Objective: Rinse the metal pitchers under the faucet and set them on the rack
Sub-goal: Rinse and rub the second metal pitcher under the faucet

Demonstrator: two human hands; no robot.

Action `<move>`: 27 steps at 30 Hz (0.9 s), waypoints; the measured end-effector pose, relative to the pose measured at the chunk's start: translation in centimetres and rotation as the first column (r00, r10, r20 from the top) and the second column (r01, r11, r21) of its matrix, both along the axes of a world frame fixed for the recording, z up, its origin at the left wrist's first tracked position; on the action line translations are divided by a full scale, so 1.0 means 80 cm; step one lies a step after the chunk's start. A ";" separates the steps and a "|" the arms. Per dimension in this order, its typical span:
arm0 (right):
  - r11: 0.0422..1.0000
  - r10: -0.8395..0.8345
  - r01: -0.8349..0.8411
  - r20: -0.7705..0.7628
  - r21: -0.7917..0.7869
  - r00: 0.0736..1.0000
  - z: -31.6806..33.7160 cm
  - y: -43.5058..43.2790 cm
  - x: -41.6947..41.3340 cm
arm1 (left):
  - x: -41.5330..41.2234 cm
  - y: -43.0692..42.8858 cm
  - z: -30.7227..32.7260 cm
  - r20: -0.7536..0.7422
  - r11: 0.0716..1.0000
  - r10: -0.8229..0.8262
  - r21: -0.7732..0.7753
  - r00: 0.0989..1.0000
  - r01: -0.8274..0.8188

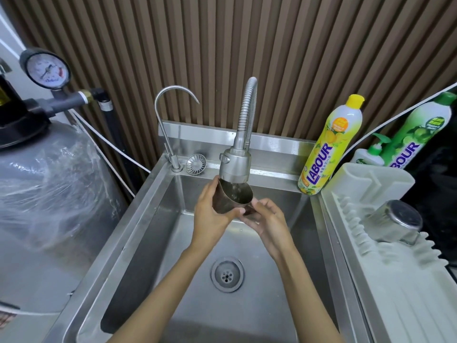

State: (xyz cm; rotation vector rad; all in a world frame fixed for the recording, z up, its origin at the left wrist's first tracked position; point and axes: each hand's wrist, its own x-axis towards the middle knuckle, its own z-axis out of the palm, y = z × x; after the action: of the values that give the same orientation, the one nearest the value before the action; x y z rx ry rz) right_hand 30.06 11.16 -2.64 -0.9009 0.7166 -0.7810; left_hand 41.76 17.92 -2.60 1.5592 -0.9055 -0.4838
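Note:
A metal pitcher (231, 199) is tilted under the spray head of the flexible faucet (235, 164), and water runs into its mouth. My left hand (210, 214) grips the pitcher's left side, with the thumb across its front. My right hand (265, 217) holds the pitcher's lower right side from below. Both hands are over the steel sink (158, 219). Another metal pitcher (393, 222) lies upside down on the pale drying rack (385, 280) to the right of the sink.
A thin gooseneck tap (170, 107) and a loose strainer (195, 164) stand at the sink's back rim. The drain (227, 274) is below my arms. A yellow detergent bottle (331, 144), a green one (420, 129) and a pump bottle (371, 152) stand at right. A grey tank (49, 194) is left.

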 end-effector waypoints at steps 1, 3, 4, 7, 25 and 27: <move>1.000 -0.007 0.006 -0.042 -0.010 0.999 0.002 0.001 0.000 | 0.000 0.000 0.003 0.047 1.000 0.012 0.024 0.999 -0.013; 0.998 -0.036 0.029 -0.162 -0.047 0.986 0.012 0.001 0.000 | -0.004 0.000 0.010 0.130 0.994 0.041 0.092 0.991 -0.053; 0.996 -0.066 0.049 -0.247 -0.076 0.967 0.020 0.001 -0.001 | -0.006 0.001 0.013 0.132 0.990 0.047 0.125 0.990 -0.063; 0.956 -0.227 0.087 -0.521 -0.280 0.823 0.038 -0.003 -0.004 | -0.003 0.002 0.012 -0.112 0.987 -0.026 0.152 0.993 0.043; 0.995 -0.052 0.043 -0.090 -0.093 0.995 0.022 0.003 0.005 | -0.005 0.003 0.032 0.211 0.980 0.154 0.093 0.965 -0.177; 0.984 -0.119 0.079 -0.256 -0.159 0.959 0.034 0.001 0.001 | -0.011 0.003 0.030 0.189 0.972 0.148 0.153 0.971 -0.178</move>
State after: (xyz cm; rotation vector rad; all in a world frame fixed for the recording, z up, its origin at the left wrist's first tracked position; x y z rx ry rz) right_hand 30.11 11.26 0.07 -1.1241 0.9539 -0.8191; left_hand 40.85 18.19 -0.16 1.8383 -0.8776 -0.3142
